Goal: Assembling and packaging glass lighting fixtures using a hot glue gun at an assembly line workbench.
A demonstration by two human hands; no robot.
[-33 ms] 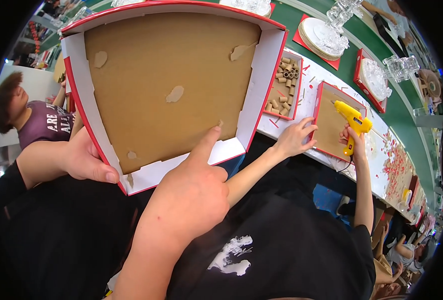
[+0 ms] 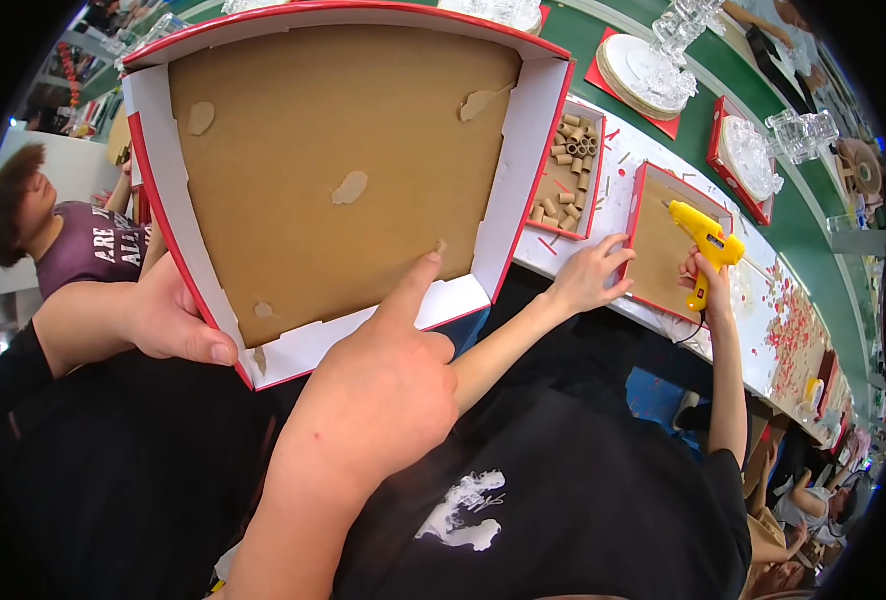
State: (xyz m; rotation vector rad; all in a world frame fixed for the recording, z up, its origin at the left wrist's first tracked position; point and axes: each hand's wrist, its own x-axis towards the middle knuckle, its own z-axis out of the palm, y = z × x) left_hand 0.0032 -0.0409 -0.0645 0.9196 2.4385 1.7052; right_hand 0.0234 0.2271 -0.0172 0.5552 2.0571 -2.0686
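A shallow box (image 2: pixel 273 120) with a brown cardboard bottom, white inner walls and a red rim is tilted up before me. My left hand (image 2: pixel 178 315) grips its lower left edge, thumb on the near side. Several pale, irregular patches (image 2: pixel 349 188) mark the cardboard. With the index finger stretched out, my right hand (image 2: pixel 373 395) points at a small patch (image 2: pixel 441 246) near the lower right corner, the fingertip at or just short of it. Its other fingers are curled, partly hidden, and I see nothing held in them.
Beside me a co-worker in black steadies another box (image 2: pixel 658 245) and holds a yellow glue gun (image 2: pixel 705 245) over it. A box of short cardboard tubes (image 2: pixel 568 170) stands on the white table (image 2: pixel 618 125). Round white boards (image 2: pixel 643 75) lie beyond. Another person (image 2: pixel 83 240) is at the left.
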